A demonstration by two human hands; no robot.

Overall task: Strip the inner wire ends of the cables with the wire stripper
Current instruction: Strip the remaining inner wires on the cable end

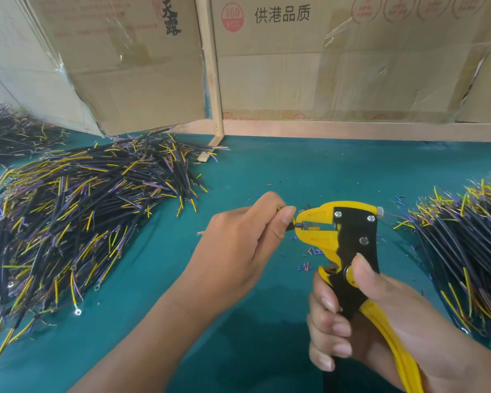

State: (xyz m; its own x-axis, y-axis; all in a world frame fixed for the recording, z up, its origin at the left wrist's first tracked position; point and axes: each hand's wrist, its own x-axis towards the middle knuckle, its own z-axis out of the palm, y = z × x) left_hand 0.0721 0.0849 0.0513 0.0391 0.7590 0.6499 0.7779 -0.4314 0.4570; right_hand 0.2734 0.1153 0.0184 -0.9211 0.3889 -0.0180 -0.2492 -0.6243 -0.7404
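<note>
Nearest, the right hand (360, 316) is clenched round the handles of the wire stripper (349, 236), its head pointing left. Just beyond, the left hand (247, 236) pinches 1 cable (290, 228), whose long axis seems to run left to right into the tool's mouth, touching it. Farther out on the worktop (309, 165) lie 2 cable piles, left (77, 211) and right (465, 245), clear of both hands.

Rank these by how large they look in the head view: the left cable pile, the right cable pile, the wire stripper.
1. Left cable pile
2. Right cable pile, partly cut off by the frame edge
3. Wire stripper, though nearest the camera
</note>
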